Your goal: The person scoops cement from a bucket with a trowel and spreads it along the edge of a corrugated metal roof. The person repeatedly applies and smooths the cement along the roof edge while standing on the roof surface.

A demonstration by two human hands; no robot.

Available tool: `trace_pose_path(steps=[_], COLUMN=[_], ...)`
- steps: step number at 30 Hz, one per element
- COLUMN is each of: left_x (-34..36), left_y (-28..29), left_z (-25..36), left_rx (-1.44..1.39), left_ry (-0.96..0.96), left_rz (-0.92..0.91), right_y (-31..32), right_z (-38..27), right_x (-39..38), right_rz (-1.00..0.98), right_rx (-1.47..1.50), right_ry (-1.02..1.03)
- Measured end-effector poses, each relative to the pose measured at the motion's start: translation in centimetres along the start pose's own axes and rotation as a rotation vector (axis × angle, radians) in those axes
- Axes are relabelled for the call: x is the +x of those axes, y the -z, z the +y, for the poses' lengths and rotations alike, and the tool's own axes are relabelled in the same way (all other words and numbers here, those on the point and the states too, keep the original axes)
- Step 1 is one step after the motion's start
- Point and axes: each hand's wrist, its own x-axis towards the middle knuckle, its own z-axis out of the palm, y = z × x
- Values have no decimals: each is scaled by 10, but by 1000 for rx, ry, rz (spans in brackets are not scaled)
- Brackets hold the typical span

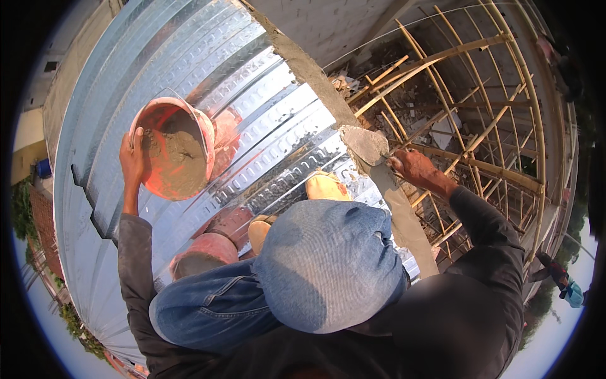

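Clock positions taken from picture centre, head view.

Left hand, 9–10 o'clock: clamped on the near-left rim of a red bucket, fingers hooked over the lip. Bucket sits on ribbed metal sheeting; a rim grip presumably steadies it on the uneven ribs. Mouth faces up toward the wearer, so the grey mortar inside is reachable. Whether it is tipped: cannot tell.

Right hand, 2–3 o'clock: closed round the handle of a trowel. Blade, mortar-smeared, points toward 10 o'clock and lies across the mortar strip, broad face up; likely held low and flat to match that surface. Contact under the blade: hidden.

Strip runs from between 11 and 12 down to 4 o'clock, bordering the sheeting. Bamboo scaffold beyond, 2–3 o'clock.

Second bucket, 8 o'clock, beside the legs, untouched by either hand. Bent knee just below centre; boot planted between bucket and strip, probably for balance with both arms spread.
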Motion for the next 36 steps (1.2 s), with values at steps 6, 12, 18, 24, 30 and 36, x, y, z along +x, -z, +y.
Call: trace_pose_path(steps=[6, 12, 18, 24, 30, 36], left_x=[-8, -12, -12, -12, -14, -61], left_y=[-6, -4, -1, -5, -12, -9], left_z=[2, -15, -29, -32, -21, -11], left_rx=[-63, -75, -86, -104, -400, -878], left_ry=[-66, -73, -79, -48, 162, 377], left_rz=[53, 4, -5, 27, 81, -101], right_y=[-18, -34, -73, -65, -8, 16], right_z=[18, 38, 76, 85, 32, 28], right_x=[-44, -83, -143, -154, -71, -30], right_rz=[3, -148, -106, 175, 254, 294], right_rx=[-23, -69, -113, -136, -275, -305], right_ry=[-5, -135, -105, -215, 190, 45])
